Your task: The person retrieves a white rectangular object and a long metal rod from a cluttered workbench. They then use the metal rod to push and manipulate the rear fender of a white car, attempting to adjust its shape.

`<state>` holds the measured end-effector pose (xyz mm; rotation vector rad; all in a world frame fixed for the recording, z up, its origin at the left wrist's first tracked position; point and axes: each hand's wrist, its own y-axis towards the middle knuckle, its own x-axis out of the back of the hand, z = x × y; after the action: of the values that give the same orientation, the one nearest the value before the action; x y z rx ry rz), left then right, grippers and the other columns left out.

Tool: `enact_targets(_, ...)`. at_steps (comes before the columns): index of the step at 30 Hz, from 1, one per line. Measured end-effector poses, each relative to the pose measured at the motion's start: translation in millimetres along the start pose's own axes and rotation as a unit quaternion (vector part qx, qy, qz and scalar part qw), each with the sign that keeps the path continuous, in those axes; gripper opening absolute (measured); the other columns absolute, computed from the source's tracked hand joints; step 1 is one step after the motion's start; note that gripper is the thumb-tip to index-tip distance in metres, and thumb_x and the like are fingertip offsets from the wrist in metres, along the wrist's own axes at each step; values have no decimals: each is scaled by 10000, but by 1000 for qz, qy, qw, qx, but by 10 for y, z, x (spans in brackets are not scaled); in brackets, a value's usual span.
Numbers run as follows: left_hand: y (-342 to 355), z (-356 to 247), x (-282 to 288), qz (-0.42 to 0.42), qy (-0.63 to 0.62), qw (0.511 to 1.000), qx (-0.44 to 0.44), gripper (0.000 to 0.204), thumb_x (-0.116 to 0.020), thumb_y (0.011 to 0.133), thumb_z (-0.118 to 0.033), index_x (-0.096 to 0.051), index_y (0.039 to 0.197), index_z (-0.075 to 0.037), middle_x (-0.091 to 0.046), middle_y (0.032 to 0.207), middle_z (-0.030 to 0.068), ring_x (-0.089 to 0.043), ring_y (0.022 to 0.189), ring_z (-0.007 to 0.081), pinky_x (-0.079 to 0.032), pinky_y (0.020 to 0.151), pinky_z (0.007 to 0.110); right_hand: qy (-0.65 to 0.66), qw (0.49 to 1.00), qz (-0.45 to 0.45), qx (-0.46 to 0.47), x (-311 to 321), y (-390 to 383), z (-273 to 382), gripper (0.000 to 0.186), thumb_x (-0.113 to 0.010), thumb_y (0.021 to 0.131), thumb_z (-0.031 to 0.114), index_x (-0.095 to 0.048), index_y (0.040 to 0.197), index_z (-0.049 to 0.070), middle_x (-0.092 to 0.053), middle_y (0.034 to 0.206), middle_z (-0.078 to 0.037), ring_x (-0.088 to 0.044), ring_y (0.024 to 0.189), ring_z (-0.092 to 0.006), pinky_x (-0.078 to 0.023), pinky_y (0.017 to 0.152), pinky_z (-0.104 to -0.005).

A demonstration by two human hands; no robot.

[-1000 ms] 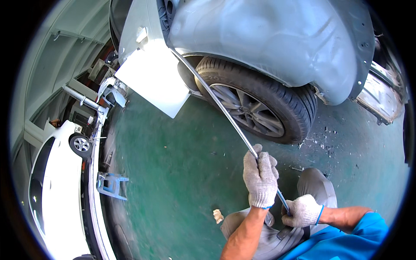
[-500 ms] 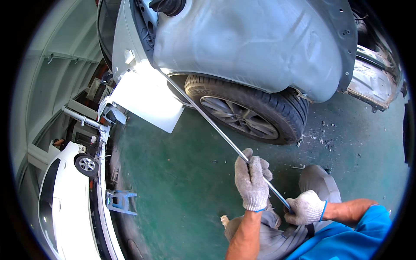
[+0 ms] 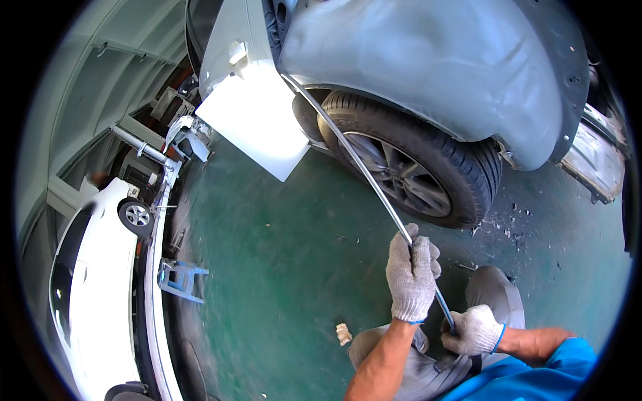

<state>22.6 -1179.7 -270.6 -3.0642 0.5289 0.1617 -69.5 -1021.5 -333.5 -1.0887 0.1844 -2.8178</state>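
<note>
A long, thin metal rod slants from my hands up to the edge of a grey car's bare rear side panel, beside the door. My left hand, in a whitish knitted glove, is closed around the rod partway along its lower stretch. Lower and to the right, my gloved right hand grips its near end. The rod's far tip is hidden at the panel edge. Behind the rod is the car's rear wheel, set under the panel's arch. Dents and ripples show in the panel.
My bent knee is near the right hand. Scraps of debris lie on the green floor by the wheel. A blue step stool and a white car are at the left. A bumper-like part juts out at right.
The view has shifted, so the car and wheel sit farther right. The rod now stands steeper in the picture, and my left hand appears farther right. Both hands keep their hold.
</note>
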Motion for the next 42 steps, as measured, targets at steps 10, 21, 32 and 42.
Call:
enact_targets(10,-27,-24,-6,4,24,1000,6,310,-558,1071,-127,-524,1351,2,-633,809,34,-539,582,51,-491,510,226,10,999,-27,23,-72,-24,-40,230,-713,816,348,-687,893,133,-627,570,-95,-652,504,-337,-532,519,-462)
enact_targets(21,13,197,-5,-55,39,995,-71,262,-554,1067,-130,-555,1296,-3,-604,753,23,-492,524,43,-422,453,208,68,994,80,-14,-106,96,-30,297,-708,838,427,-699,972,162,-685,675,-110,-700,632,-343,-552,592,-452)
enact_targets(32,29,203,122,-64,61,993,-73,253,-556,1068,-130,-557,1285,0,-598,752,28,-477,512,44,-412,443,212,7,998,55,2,-398,171,-17,421,-673,862,513,-665,962,104,-650,612,-147,-679,578,-377,-529,551,-493)
enact_targets(42,-12,102,61,-70,49,994,-67,253,-565,1063,-129,-565,1276,5,-589,739,21,-482,541,45,-400,455,210,38,998,36,24,-299,90,25,397,-699,884,526,-676,962,138,-638,600,-129,-657,537,-368,-512,508,-471)
